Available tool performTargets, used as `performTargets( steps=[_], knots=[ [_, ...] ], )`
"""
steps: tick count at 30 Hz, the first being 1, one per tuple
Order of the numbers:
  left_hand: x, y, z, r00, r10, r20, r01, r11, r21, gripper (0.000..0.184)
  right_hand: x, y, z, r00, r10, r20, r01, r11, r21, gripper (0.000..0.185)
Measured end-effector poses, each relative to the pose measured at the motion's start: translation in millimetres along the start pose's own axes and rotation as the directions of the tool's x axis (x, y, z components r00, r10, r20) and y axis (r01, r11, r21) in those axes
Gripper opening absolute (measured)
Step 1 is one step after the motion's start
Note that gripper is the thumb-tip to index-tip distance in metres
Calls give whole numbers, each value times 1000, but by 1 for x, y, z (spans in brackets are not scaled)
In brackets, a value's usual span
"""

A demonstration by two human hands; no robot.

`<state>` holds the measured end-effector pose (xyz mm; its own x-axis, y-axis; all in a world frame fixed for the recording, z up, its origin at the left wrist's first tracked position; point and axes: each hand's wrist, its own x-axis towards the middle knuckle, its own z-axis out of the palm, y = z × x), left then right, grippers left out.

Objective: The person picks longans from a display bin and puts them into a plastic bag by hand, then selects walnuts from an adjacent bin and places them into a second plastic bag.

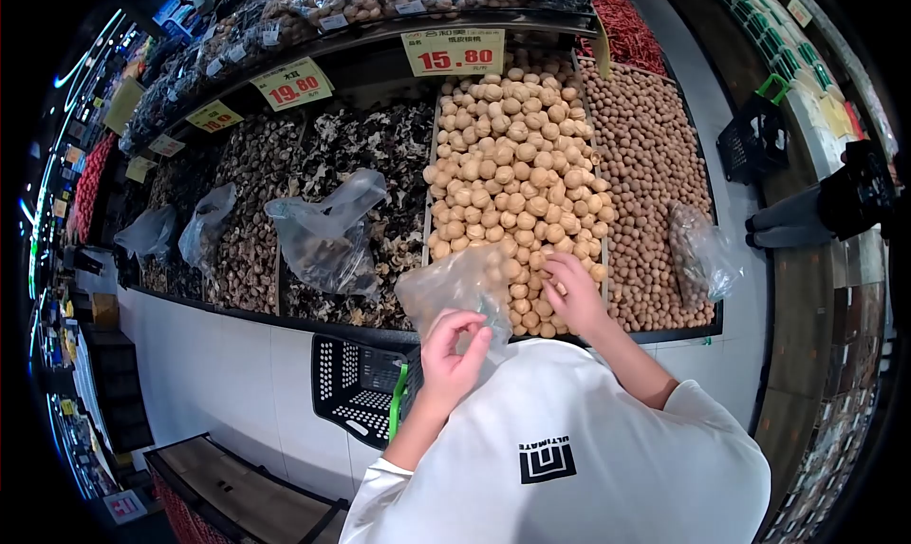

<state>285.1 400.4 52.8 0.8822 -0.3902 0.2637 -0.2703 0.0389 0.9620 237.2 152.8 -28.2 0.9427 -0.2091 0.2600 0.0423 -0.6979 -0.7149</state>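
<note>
My left hand pinches the edge of a clear plastic bag, which spreads over the near left part of the walnut pile. Pale tan walnuts fill the bin in front of me. At the near right of this pile, my right hand rests with its fingertips on the walnuts, fingers bent. Whether a walnut is between those fingers is hard to make out.
Left of the walnuts lie dark dried fungus and mushrooms with plastic bags on them. Smaller brown nuts fill the right bin. A black basket stands at the lower left. A person is at the right.
</note>
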Motion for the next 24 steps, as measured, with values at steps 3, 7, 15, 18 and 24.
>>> performTargets(
  steps=[3, 7, 15, 18, 24],
  knots=[
    [-1, 3, 6, 999, -14, -32, 15, 1000, 18, 20, 8, -31, -12, 998, -54, -38, 58, 987, 147, 28],
    [-2, 7, 12, 999, -43, -17, 44, 995, 86, 22, 30, -59, 3, 944, -118, 308, -75, 833, 549, 27],
    [0, 16, 35, 998, 56, 0, -53, 939, 341, 21, 44, -41, 107, 528, -315, 789, -546, 586, 599, 10],
    [0, 17, 43, 998, 56, -2, -52, 927, 372, 21, 40, -39, 102, 536, -328, 778, -537, 578, 614, 10],
    [0, 14, 55, 997, 67, -37, -46, 908, 416, 21, 37, -38, 96, 539, -352, 765, -530, 565, 633, 10]
  ],
)
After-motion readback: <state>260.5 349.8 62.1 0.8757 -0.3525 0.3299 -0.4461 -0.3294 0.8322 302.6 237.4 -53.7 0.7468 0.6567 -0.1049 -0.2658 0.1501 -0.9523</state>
